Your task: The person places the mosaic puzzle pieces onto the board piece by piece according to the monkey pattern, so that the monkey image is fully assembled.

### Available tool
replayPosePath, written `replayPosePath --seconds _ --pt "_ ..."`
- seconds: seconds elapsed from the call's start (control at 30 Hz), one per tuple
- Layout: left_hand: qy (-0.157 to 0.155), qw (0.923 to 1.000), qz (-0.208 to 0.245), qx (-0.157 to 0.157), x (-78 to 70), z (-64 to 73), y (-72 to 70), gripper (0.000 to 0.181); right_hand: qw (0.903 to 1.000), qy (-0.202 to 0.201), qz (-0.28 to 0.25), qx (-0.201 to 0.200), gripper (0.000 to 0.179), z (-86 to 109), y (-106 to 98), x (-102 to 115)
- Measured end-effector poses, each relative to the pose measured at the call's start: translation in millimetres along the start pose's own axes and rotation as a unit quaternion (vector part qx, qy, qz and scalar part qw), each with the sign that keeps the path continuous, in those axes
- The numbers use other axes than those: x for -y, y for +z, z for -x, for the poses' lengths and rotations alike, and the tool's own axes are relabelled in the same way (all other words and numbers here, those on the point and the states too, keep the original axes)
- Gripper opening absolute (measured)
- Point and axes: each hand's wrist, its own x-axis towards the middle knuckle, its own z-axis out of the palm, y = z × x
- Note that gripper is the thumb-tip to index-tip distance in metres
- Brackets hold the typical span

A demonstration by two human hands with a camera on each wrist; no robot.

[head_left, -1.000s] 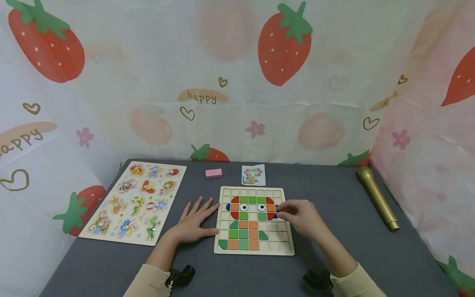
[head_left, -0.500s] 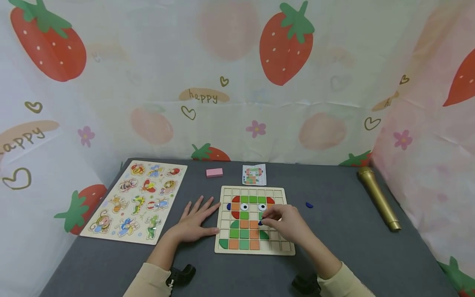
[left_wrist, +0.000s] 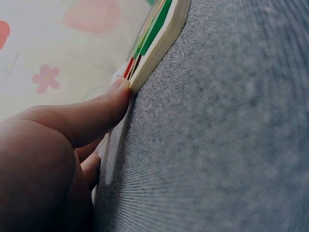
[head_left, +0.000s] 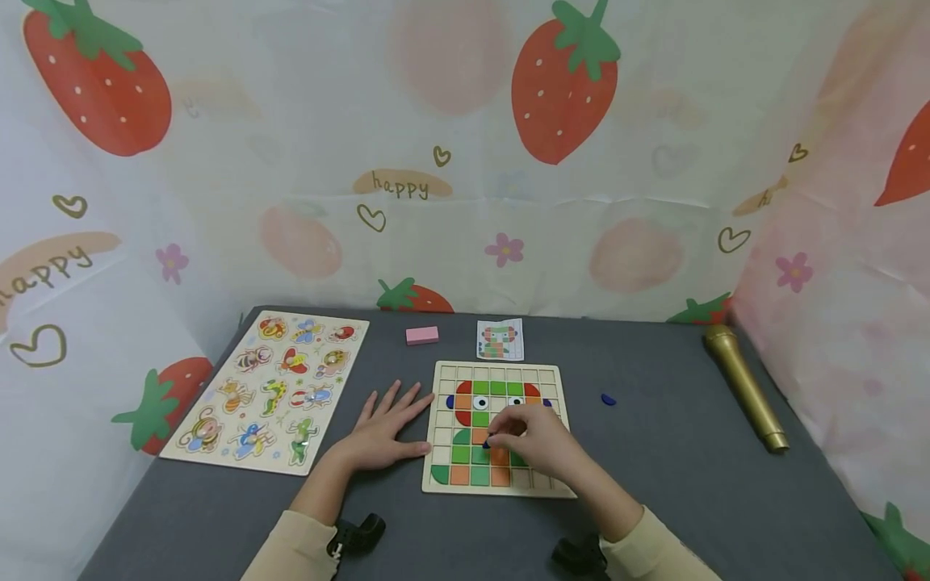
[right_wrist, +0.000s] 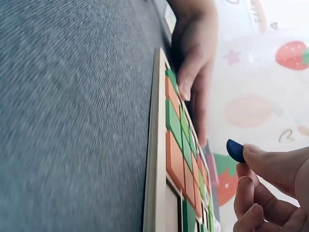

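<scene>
A square wooden grid board (head_left: 548,375) lies on the table, holding green, orange and red tiles and two eye tiles (head_left: 480,403). My left hand (head_left: 381,436) rests flat at its left side, fingers spread, the thumb tip at the board's edge in the left wrist view. Over the board's lower middle, my right hand (head_left: 538,440) pinches a small blue half-round tile (right_wrist: 235,151) between thumb and fingers. It hides some tiles beneath it in the head view. One blue tile (head_left: 450,401) sits at the picture's left side and another (head_left: 547,403) at its right.
A loose blue piece (head_left: 609,399) lies right of the board. Behind are a pattern card (head_left: 514,353) and a pink block (head_left: 422,336). An insect puzzle board (head_left: 247,379) lies left, a gold tube (head_left: 744,387) far right. Strawberry-print cloth (head_left: 552,234) surrounds the table.
My right hand has moved from the board's right edge leftward and nearer over the board, carrying the blue tile. The loose blue piece it covered now shows. The left hand stays put.
</scene>
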Motion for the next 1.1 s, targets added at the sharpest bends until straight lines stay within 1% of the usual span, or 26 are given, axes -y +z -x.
replayPosePath --seconds 0.1,0.37,0.47,0.8,0.97,1.1 --pt "-0.001 1.0000 0.001 -0.001 -0.6 0.3 0.1 0.082 1.0000 0.000 -0.003 0.008 0.004 -2.7 5.8 1.9" --pt "-0.007 0.9999 0.000 0.008 -1.4 0.8 0.1 0.081 0.9997 0.005 -0.020 0.010 0.004 -7.3 21.6 7.6" --pt "-0.006 1.0000 0.001 0.006 -0.4 0.5 -0.2 0.081 0.9998 0.010 -0.011 0.010 0.005 -9.1 28.5 9.7" --pt "-0.006 1.0000 0.001 0.006 1.3 0.0 -0.2 0.080 0.9979 -0.010 0.064 0.001 0.005 -23.1 53.9 21.4" --pt "-0.010 0.9999 0.001 0.009 0.5 0.5 -0.1 0.081 0.9948 -0.003 0.102 0.004 0.004 -30.0 62.9 26.7" --pt "-0.010 0.9999 -0.001 0.007 0.8 0.6 0.0 0.081 0.9918 -0.003 0.128 0.006 0.004 -31.9 67.8 30.6"
